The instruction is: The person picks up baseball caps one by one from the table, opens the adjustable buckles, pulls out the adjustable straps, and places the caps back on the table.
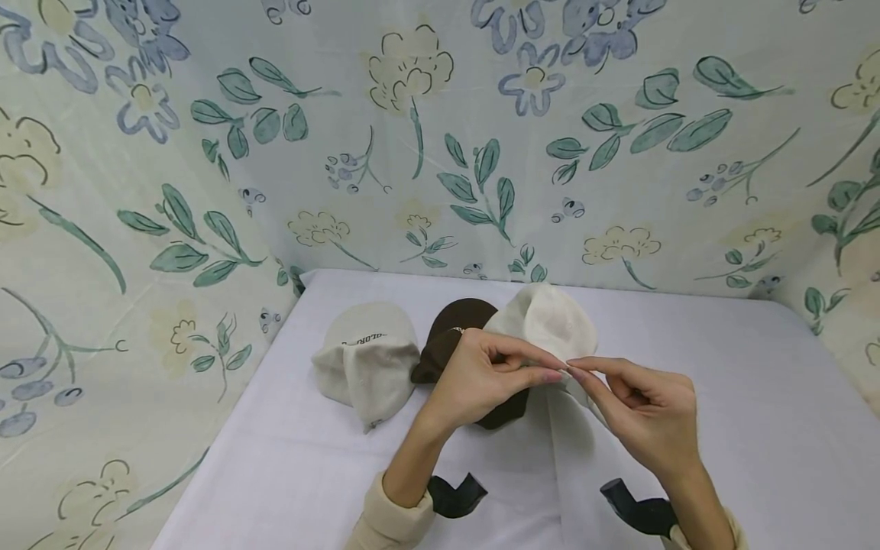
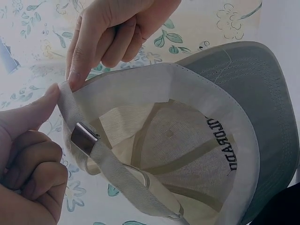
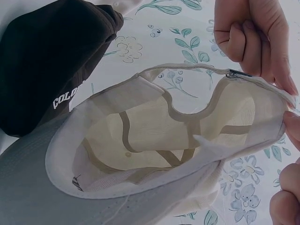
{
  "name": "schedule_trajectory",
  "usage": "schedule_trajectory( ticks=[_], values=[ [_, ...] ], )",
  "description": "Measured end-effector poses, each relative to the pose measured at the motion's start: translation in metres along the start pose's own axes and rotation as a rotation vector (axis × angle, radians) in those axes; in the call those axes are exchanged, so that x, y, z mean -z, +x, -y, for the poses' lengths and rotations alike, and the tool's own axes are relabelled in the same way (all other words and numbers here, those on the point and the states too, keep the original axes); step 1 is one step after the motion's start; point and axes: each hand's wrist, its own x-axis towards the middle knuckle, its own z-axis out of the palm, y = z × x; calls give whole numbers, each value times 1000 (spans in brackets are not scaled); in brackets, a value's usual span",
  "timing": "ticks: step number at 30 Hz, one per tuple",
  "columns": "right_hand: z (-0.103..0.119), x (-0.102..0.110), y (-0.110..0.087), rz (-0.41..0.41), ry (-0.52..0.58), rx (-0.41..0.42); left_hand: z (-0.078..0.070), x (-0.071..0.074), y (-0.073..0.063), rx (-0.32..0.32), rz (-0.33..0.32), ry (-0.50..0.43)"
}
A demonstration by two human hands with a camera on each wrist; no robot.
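Observation:
A cream baseball cap [image 1: 546, 317] hangs just beyond both hands, its inside showing in the wrist views. Thumb and forefinger of the left hand [image 1: 474, 378] pinch the cap's rear edge by its adjusting strap [image 2: 122, 183]. Close against them, the right hand [image 1: 649, 412] pinches the same spot, fingertips nearly touching. The strap carries a metal buckle [image 2: 85, 138] and crosses the rear opening. Dark lettering shows on the inner front, and the brim [image 2: 267, 112] points away from the fingers. What lies between the fingertips is mostly hidden.
Behind the left hand, a dark brown cap [image 1: 464, 317] lies on the white-covered table [image 1: 275, 458]. To its left sits another off-white cap [image 1: 374, 344] with dark lettering. A floral cloth [image 1: 412, 198] hangs along the back and sides.

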Motion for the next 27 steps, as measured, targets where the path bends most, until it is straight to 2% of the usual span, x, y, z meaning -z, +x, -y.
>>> schedule_trajectory(
  ticks=[19,27],
  values=[
    [0,0,0,2,16,4,-1,-3,0,1,6,-10],
    [0,0,-1,2,15,-2,-3,-2,-1,-32,-11,-4]
  ],
)
